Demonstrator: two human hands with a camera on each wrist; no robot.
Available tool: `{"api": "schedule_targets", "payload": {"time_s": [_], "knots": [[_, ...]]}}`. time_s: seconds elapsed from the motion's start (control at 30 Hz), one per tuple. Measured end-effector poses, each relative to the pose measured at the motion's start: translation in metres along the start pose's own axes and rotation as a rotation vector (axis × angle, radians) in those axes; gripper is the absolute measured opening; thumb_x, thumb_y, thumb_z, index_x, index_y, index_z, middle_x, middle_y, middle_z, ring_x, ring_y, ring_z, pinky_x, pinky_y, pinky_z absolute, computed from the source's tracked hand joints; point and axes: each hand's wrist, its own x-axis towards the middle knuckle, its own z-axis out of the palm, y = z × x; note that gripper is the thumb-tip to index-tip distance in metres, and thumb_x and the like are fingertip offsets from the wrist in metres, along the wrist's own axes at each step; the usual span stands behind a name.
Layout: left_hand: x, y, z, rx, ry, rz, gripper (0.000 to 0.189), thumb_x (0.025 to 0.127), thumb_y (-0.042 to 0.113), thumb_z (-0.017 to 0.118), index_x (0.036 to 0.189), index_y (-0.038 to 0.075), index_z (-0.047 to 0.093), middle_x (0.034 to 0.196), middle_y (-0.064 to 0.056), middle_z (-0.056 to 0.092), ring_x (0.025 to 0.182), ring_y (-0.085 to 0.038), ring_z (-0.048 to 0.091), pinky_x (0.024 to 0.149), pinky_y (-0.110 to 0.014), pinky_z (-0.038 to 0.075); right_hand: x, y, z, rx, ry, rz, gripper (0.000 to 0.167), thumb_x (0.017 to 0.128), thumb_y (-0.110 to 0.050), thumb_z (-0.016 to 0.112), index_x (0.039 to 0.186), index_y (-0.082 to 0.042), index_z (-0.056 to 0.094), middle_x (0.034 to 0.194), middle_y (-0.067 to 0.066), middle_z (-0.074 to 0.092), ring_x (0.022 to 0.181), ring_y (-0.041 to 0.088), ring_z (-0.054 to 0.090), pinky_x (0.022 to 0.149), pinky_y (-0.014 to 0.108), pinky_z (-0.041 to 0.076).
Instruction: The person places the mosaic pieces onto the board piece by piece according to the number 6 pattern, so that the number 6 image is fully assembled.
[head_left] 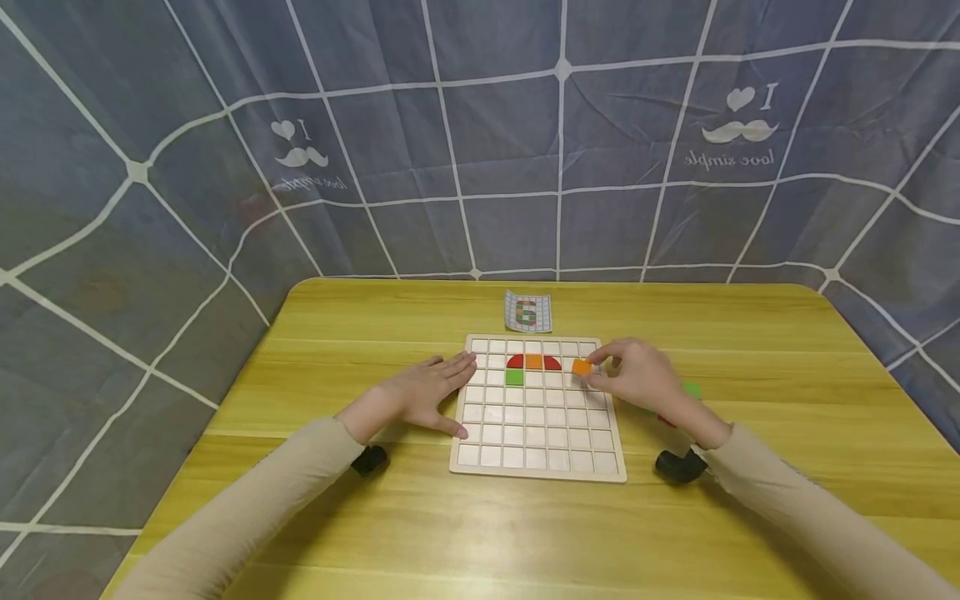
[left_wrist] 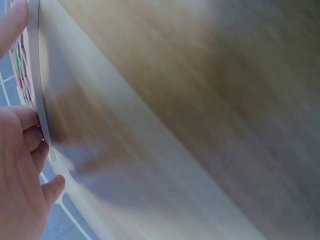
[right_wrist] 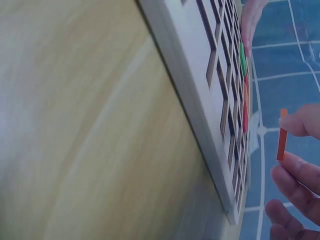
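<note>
A pale wooden grid board (head_left: pixel 525 458) lies on the table. Set in its upper cells are a red quarter-round tile (head_left: pixel 515 362), an orange square tile (head_left: pixel 533 362), a second red quarter-round (head_left: pixel 552 363) and a green square tile (head_left: pixel 514 377) below the left red one. My right hand (head_left: pixel 637 375) pinches another orange square tile (right_wrist: pixel 282 135) between thumb and fingertip, over the board's upper right cells. Spread along the board's left edge, my left hand (head_left: pixel 427 392) rests with fingertips and thumb on the frame.
Behind the board stands a small pattern card (head_left: pixel 528 313) showing a coloured figure on a grid. A green tile (head_left: pixel 692 389) and a red piece (head_left: pixel 666 421) lie right of the board, partly hidden by my right hand. A grey checked curtain (head_left: pixel 510 150) hangs behind the table (head_left: pixel 360 533).
</note>
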Motion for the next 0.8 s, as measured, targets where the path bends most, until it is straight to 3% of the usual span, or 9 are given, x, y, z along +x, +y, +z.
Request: {"api": "schedule_targets", "payload": {"time_s": [0.17,0.4,0.8], "knots": [[-0.001,0.0,0.0,-0.003,0.001,0.002,0.106,0.083,0.071,0.053,0.155,0.008,0.007,0.163,-0.008,0.0,0.151,-0.021,0.003,0.122,-0.046,0.011,0.003,-0.006,0.007,-0.001,0.02,-0.048,0.03,0.075,-0.038,0.079,0.094,-0.015,0.077,0.085,0.0,0.072,0.063,0.01,0.057,0.048,0.023,0.039],[-0.002,0.001,-0.001,-0.004,-0.009,0.001,0.107,0.083,0.07,0.053,0.155,0.008,0.006,0.163,-0.009,-0.001,0.151,-0.022,0.003,0.122,-0.046,0.012,0.006,-0.015,0.012,0.004,-0.007,-0.051,0.028,0.075,-0.037,0.078,0.095,-0.018,0.077,0.088,-0.004,0.074,0.071,0.01,0.059,0.052,0.023,0.042],[-0.002,0.001,-0.001,0.007,-0.035,-0.007,0.106,0.084,0.072,0.05,0.155,0.009,0.001,0.163,-0.007,-0.005,0.151,-0.021,-0.001,0.123,-0.045,0.011,0.012,-0.033,0.024,-0.014,-0.043,-0.094,0.028,0.073,-0.041,0.079,0.092,-0.019,0.077,0.089,-0.004,0.072,0.065,0.007,0.051,0.05,0.023,0.038]]}}
